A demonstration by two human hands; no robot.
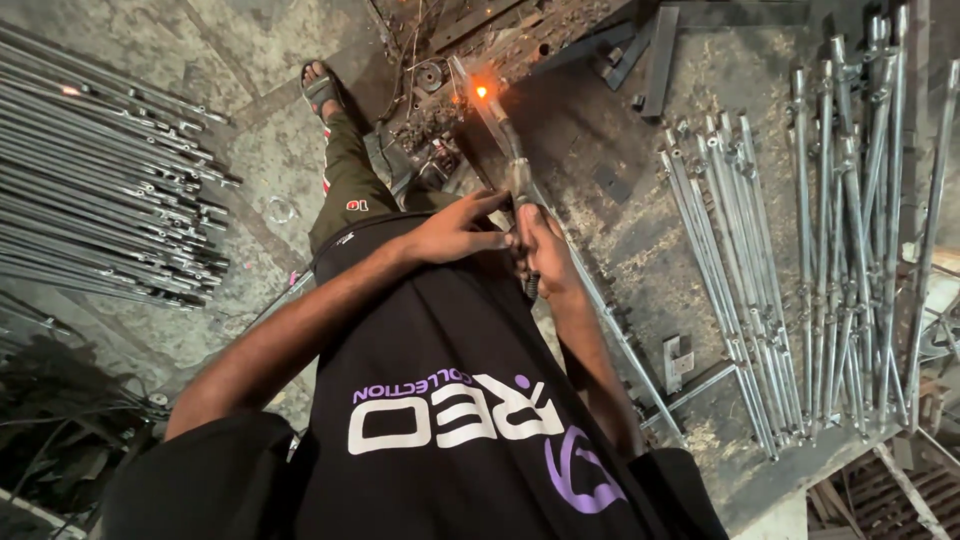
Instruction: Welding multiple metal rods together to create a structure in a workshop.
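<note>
Head view, looking straight down: the right hand (548, 250) is wrapped tight around the handle of a welding torch (508, 150), fingers curled fully round it, and the left hand (458, 230) lies against it from the other side, fingers bent over the right hand's knuckles and the handle; it seems to share the grip, though the overlap of the two hands makes that hard to tell for sure. From the hands the torch runs up and away to its tip, where an orange glow (481, 91) burns against a thin metal rod (600, 310). That rod slants down past the right hand across the grey workbench (620, 210). Just beyond the glow sits a heap of rusty scrap and small parts (430, 120). Below the forearms hangs the person's black shirt, and a leg in dark green trousers ends in a sandalled foot (320, 88) on the concrete floor. On the bench well to the right lies a fan of jointed silver metal frames (800, 260), with dark steel bars (655, 60) above them. Far to the left on the floor, a stack of long metal tubes (100, 190) lies in parallel rows.
</note>
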